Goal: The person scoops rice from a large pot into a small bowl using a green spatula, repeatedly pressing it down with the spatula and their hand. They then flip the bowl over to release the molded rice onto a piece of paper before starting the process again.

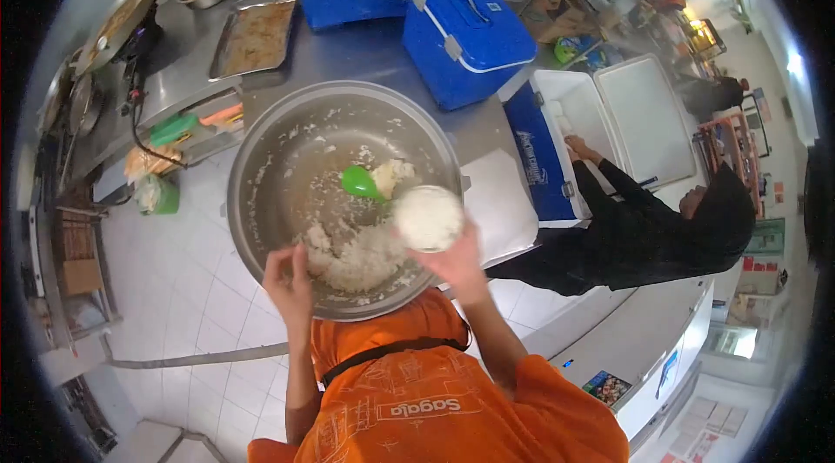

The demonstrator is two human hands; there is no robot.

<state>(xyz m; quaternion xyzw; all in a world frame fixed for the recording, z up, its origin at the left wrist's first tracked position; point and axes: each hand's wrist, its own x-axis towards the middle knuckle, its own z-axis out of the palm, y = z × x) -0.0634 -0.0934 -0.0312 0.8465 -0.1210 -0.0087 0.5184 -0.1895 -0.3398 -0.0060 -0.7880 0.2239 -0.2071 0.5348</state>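
Observation:
A big round metal pot [248, 145] stands before me, with a mound of white rice [357, 258] at its near side and grains stuck to its walls. My right hand [459, 265] grips a small round bowl [430, 219] filled with white rice, held over the pot's right side. Motion blurs it a little. Inside the pot lies a green rice scoop [360, 182] with a clump of rice beside it. My left hand [289, 282] is at the pot's near left rim, fingers apart and holding nothing.
Beyond the pot are two blue cooler boxes [470, 36] and a metal tray [254, 35]. At right, a person in black [644, 232] reaches into an open cooler [557, 106]. A wok [117, 23] sits at upper left; a green bin [159, 195] stands below.

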